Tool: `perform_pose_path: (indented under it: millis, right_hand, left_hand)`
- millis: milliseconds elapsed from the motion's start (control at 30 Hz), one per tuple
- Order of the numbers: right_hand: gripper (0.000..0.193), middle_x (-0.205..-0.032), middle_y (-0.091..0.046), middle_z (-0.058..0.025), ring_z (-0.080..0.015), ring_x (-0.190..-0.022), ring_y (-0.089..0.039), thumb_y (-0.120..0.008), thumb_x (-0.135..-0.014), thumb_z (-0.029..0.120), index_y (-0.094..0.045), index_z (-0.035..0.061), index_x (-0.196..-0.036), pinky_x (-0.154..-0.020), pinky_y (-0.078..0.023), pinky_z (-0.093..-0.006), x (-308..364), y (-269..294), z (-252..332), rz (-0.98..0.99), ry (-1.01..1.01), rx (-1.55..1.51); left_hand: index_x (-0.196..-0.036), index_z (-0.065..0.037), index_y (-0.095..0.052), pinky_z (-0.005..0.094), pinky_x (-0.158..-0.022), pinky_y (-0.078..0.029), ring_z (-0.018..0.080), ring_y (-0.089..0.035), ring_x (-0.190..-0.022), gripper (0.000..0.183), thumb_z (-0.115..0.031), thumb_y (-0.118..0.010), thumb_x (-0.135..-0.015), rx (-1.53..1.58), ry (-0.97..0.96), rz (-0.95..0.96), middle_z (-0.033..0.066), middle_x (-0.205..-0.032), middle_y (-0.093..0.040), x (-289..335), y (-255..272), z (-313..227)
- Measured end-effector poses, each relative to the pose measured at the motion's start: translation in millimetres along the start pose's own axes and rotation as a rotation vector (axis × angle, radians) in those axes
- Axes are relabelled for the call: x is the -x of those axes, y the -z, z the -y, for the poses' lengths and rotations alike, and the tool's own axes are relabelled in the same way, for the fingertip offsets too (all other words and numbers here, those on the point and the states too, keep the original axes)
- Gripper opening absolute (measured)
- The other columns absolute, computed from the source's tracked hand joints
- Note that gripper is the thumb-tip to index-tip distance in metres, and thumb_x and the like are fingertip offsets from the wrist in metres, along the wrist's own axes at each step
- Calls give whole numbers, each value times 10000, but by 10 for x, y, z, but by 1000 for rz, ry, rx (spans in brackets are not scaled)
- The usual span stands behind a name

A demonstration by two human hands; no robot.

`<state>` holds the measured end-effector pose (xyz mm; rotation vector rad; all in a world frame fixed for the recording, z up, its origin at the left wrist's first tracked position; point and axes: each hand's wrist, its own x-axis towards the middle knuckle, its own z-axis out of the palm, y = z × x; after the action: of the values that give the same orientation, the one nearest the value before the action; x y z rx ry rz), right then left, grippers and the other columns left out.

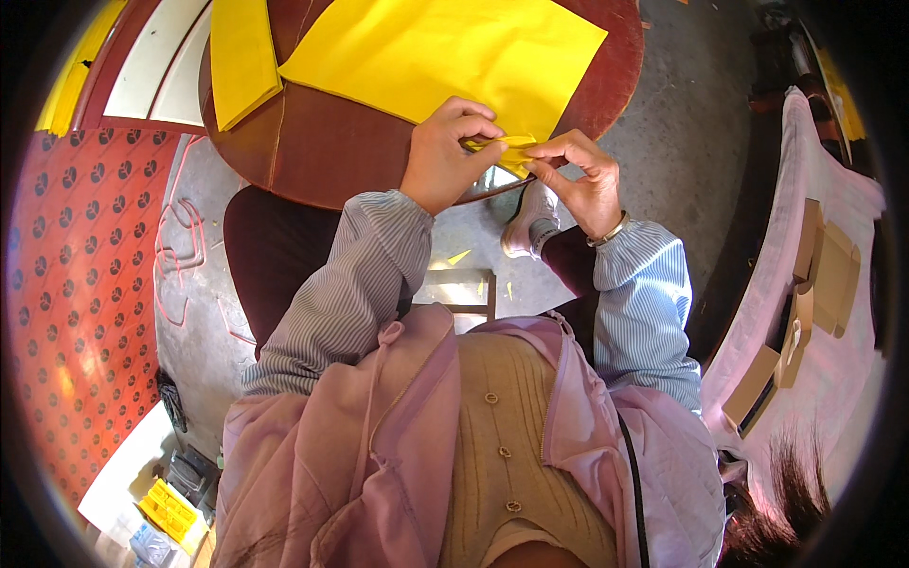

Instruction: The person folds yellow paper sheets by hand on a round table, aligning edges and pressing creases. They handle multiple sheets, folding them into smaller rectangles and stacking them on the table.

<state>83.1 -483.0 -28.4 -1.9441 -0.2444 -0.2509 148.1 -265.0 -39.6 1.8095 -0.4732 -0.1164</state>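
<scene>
A large sheet of yellow paper lies on the round reddish-brown table. Close to the table's near edge, my two hands pinch a small folded bit of yellow paper between thumbs and fingers. My left hand has the left end of it, its fingers curled. On the other end my right hand, with a bracelet at the wrist, closes thumb against forefinger. Whether this bit is a corner of the large sheet or a separate piece, I cannot tell.
A narrow yellow paper stack lies at the table's left. Opened cardboard boxes stand on a pale pink cloth at right. A red patterned sheet is on the left. Yellow scraps litter the floor near a stool.
</scene>
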Motion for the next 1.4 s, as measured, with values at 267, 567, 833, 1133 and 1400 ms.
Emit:
perform_pose_path:
  millis: [267, 567, 833, 1133, 1400]
  right_hand:
    - [118, -924, -732, -63, -130, -811, -705, -837, -885, 7, -792, -3, -994, -745, -573, -271, -6, 14, 3, -7, -77, 47]
    - [127, -922, -723, -50, -108, -789, -690, -842, -879, -4, -778, 5, -988, -732, -571, -259, -12, -11, -12, -27, -52, -2]
    - [145, -945, -734, -57, -119, -825, -703, -829, -883, -23, -790, 6, -1019, -751, -573, -259, 14, -12, 26, -23, -29, -24]
    - [111, -932, -743, -67, -136, -821, -720, -828, -885, -6, -802, -5, -993, -750, -581, -276, 1, 4, 21, -3, -73, 41]
    - [110, -915, -732, -53, -116, -787, -704, -837, -876, -6, -792, -1, -976, -732, -575, -260, -6, -9, -7, -20, -67, 30]
  left_hand:
    - [-991, -32, -796, 279, -860, -561, 174, -713, -988, 132, -74, -815, -867, -28, -37, 29, 81, -1153, -708, 1, 34, 18]
    - [-974, -32, -786, 294, -861, -587, 177, -731, -973, 140, -59, -826, -843, -26, -95, 38, 90, -1152, -704, 19, 1, -3]
    - [-988, -22, -793, 279, -853, -581, 166, -722, -979, 149, -89, -841, -863, 9, -15, 39, 90, -1166, -703, -22, 35, 17]
    - [-1005, -6, -788, 289, -874, -585, 179, -726, -981, 157, -81, -818, -870, 21, -34, 62, 104, -1171, -692, -23, 57, 39]
    - [-986, -25, -784, 296, -875, -583, 187, -739, -997, 184, -92, -850, -828, -10, -92, 61, 96, -1173, -691, 10, 32, 13]
